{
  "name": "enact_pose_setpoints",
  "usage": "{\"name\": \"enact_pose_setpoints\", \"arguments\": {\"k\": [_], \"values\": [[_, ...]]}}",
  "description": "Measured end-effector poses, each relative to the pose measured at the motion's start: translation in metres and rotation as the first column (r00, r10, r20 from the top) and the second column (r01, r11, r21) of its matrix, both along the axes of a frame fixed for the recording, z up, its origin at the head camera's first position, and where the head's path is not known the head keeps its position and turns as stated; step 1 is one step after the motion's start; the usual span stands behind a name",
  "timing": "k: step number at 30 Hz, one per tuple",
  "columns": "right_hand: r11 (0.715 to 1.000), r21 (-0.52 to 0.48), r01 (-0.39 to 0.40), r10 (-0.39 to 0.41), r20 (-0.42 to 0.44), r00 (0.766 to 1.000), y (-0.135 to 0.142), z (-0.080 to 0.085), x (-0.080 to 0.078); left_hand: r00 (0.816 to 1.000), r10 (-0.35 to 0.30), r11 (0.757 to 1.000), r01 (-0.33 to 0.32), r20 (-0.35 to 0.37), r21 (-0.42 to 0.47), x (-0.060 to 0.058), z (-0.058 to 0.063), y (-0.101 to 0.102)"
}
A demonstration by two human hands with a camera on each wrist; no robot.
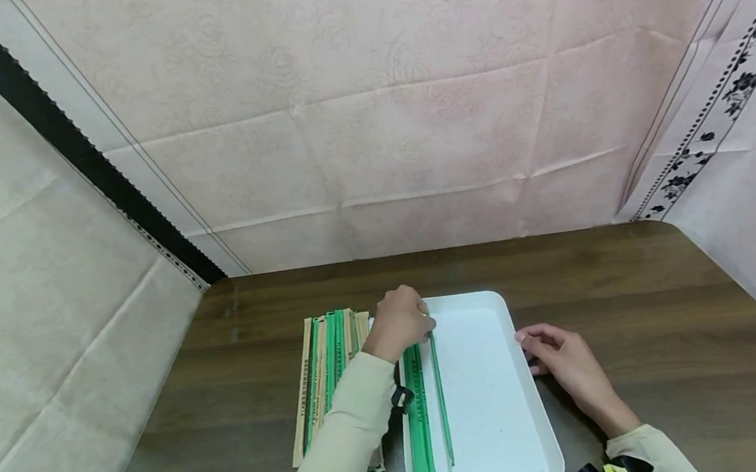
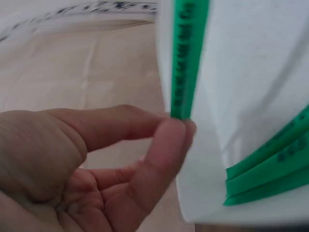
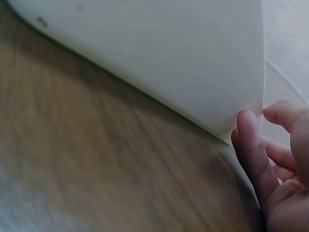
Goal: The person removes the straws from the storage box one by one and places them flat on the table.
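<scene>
My left hand [image 1: 400, 322] pinches the end of a thin green strip [image 2: 186, 63] with dark printed marks, between thumb and fingertip. The strip is over the left part of a white tray [image 1: 488, 376]. Several more green strips [image 1: 419, 420] lie side by side along the tray's left wall; my left hand hides their far ends. At the tray's right edge is my right hand [image 1: 560, 359]. In the right wrist view, its thumb and a finger [image 3: 251, 140] pinch the tray's rim.
Left of the tray, a row of beige and green printed strips [image 1: 325, 368] lies on the brown wooden table [image 1: 627, 304], partly behind my left sleeve. Pale patterned cloth [image 1: 408, 113] hangs behind the table and at both sides.
</scene>
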State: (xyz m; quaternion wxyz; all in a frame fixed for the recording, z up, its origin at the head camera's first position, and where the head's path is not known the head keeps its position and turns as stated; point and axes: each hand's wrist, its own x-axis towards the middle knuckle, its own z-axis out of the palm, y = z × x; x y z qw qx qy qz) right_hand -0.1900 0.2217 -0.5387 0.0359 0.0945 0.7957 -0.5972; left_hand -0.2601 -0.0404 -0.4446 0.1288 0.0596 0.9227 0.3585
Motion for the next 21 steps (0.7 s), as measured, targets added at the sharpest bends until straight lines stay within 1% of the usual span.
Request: {"name": "enact_pose_setpoints", "arguments": {"k": [2, 4, 7, 10, 14, 17, 21], "values": [[1.0, 0.003, 0.003, -0.003, 0.005, 1.0, 0.0, 0.001, 0.0, 1.0, 0.001, 0.996, -0.003, 0.022, 0.094, -0.001, 0.003, -0.01], [1.0, 0.001, 0.003, -0.003, 0.008, 1.0, 0.0, 0.001, 0.0, 0.999, 0.004, 0.984, -0.011, 0.043, 0.179, -0.002, 0.005, -0.02], [1.0, -0.003, 0.005, -0.005, 0.011, 1.0, 0.0, 0.002, 0.0, 0.997, 0.003, 0.957, -0.024, 0.073, 0.288, -0.003, 0.008, -0.036], [1.0, -0.002, 0.004, -0.004, 0.01, 1.0, 0.0, 0.001, 0.0, 0.996, 0.015, 0.926, -0.047, 0.086, 0.375, -0.004, 0.01, -0.052], [1.0, 0.005, 0.001, -0.001, 0.011, 1.0, 0.0, 0.002, 0.0, 0.995, 0.056, 0.898, -0.086, 0.082, 0.432, -0.005, 0.011, -0.074], [1.0, 0.007, -0.006, 0.006, 0.008, 1.0, 0.001, 0.002, 0.0, 0.99, 0.096, 0.871, -0.132, 0.098, 0.474, -0.007, 0.011, -0.088], [1.0, 0.0, -0.009, 0.009, 0.007, 1.0, 0.001, 0.001, 0.0, 0.983, 0.135, 0.835, -0.179, 0.122, 0.52, -0.007, 0.011, -0.109]]}}
